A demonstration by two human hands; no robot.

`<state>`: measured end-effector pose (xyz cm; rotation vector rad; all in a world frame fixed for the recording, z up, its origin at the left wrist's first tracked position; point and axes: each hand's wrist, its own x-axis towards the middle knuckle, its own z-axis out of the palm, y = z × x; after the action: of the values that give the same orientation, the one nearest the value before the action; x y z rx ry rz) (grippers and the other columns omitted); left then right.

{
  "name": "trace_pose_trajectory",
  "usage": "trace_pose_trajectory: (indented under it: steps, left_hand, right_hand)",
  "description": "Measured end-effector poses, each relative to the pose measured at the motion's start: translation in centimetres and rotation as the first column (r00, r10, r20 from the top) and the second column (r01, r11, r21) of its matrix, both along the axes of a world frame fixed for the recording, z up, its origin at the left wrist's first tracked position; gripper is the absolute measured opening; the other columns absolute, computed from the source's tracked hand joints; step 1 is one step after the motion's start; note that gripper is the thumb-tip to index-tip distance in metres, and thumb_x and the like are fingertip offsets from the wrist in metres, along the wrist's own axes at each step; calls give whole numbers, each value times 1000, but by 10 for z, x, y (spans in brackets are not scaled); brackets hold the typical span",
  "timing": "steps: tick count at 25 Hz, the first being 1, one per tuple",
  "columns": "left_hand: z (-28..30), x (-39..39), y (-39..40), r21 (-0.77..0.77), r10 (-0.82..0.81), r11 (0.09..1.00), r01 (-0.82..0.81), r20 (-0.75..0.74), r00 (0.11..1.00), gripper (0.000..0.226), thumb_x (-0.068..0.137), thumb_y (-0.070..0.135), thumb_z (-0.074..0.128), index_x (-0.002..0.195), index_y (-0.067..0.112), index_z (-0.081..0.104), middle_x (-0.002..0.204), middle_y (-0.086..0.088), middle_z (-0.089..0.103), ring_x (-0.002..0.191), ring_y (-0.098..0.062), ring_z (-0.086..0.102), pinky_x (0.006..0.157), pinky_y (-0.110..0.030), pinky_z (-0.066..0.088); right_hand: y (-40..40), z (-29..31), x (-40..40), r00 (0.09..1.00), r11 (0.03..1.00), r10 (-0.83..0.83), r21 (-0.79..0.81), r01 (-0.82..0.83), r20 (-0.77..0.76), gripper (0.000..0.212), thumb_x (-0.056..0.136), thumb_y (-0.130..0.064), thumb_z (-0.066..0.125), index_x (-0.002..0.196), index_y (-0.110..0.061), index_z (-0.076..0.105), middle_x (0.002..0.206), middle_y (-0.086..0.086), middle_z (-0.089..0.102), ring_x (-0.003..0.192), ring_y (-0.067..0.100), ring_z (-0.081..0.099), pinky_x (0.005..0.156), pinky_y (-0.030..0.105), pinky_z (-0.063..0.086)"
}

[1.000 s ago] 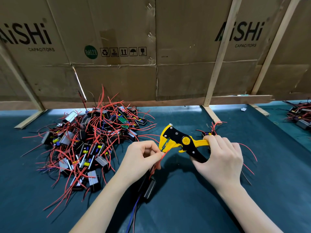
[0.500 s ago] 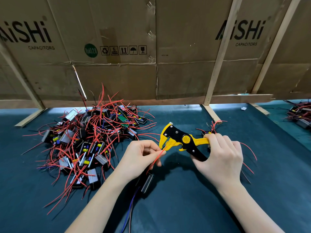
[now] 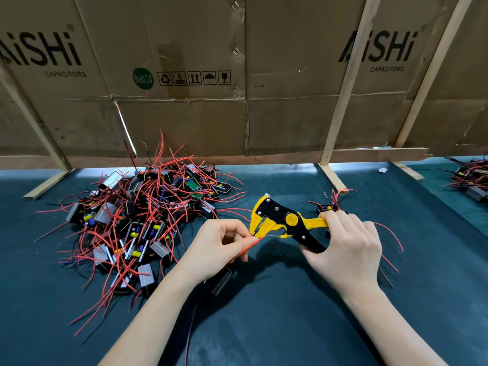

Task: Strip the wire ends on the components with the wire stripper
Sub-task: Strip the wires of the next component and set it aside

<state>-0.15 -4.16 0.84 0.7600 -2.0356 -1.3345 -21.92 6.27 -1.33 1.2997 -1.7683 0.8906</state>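
Note:
My right hand [image 3: 346, 249] grips the handles of a yellow and black wire stripper [image 3: 280, 223], its jaws pointing left. My left hand [image 3: 219, 247] pinches a red wire [image 3: 247, 248] whose end sits in the stripper's jaws. That wire runs down to a small dark component [image 3: 221, 282] hanging below my left hand, partly hidden by the hand. A large pile of components with red wires [image 3: 140, 220] lies on the dark mat to the left.
Behind my right hand lie a few components with red wires [image 3: 330, 207]. A cardboard wall [image 3: 237, 75] with wooden braces [image 3: 340, 107] closes off the back. Another pile [image 3: 472, 180] sits at the far right. The dark green mat [image 3: 290, 313] spreads in front.
The wire's end has gone from in front of the jaws into them. Both hands stay in almost the same place.

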Motion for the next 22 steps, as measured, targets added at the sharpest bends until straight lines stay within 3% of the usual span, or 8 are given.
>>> trace_pose_trajectory:
  steps: [10,17,22]
  left_hand:
    - [1,3,-1,-16,-25,1000,25,38,999,21,87,28,71,72,14,66,56,-3,67,48,-15,46,49,-19,39]
    - [1,2,0,3,-35,999,34,54,998,21,90,15,70,72,6,65,55,-3,67,43,-14,43,45,-17,36]
    - [2,4,-1,26,-46,999,45,48,998,22,90,17,70,69,10,65,56,-5,67,43,-16,44,45,-20,36]
  right_hand:
    - [0,0,0,1000,1000,5,15,-5,4,43,79,-54,59,78,-11,65,68,1,59,64,30,57,61,37,36]
    - [0,-1,0,1000,999,3,34,-3,-3,43,76,-53,61,68,-11,62,58,1,54,55,29,55,54,34,37]
    - [3,3,4,999,999,-44,0,44,-6,51,79,-57,55,52,-14,49,45,1,45,40,28,46,49,23,20]
